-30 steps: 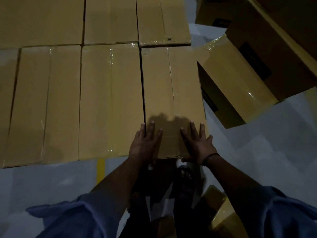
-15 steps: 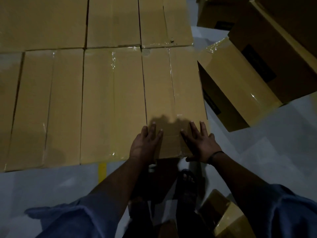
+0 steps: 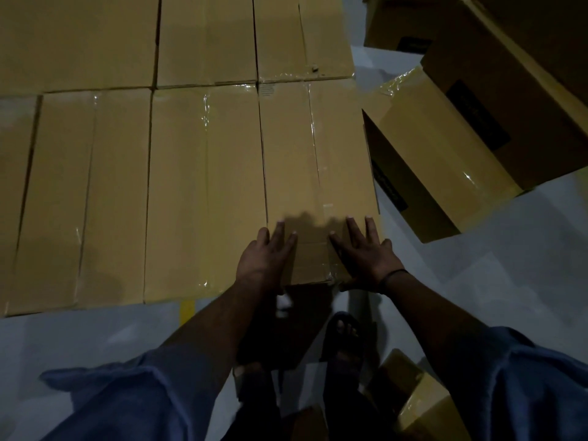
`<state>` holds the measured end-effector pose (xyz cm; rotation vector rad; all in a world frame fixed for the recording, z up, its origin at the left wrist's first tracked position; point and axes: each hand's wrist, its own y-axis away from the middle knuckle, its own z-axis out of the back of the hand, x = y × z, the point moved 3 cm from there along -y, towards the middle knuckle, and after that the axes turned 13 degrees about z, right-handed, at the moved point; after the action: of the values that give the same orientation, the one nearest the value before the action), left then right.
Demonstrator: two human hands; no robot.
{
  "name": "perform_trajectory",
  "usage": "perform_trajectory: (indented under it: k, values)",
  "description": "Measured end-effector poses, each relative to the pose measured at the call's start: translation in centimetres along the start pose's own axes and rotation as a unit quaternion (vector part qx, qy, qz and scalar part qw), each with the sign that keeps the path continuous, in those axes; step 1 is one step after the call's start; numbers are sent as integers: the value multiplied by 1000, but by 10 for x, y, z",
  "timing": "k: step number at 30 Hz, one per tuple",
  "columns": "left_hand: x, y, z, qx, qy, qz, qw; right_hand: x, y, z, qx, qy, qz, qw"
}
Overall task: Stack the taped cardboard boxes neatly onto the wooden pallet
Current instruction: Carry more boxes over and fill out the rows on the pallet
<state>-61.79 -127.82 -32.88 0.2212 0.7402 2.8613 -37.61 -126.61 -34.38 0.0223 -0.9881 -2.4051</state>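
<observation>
Both hands, the left hand and right hand, lay flat, fingers straight, on the box; apparently squaring it against its neighbour. The pallet was hidden.

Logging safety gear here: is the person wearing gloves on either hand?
No: the left hand and the right hand are both bare, fingers straight on top of the taped box.

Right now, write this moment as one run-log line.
left hand: flat on box | right hand: flat on box | box: right end of near row
</observation>
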Motion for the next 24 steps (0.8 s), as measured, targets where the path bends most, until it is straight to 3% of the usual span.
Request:
perform_trajectory:
  k: [12,24]
  values:
    - [7,8,1,-34,5,-40,999,-3,-2,-5,-13,2,5,1000]
    - [4,6,6,5,18,-16,1000,-6,-2,-3,-13,-35,11,999]
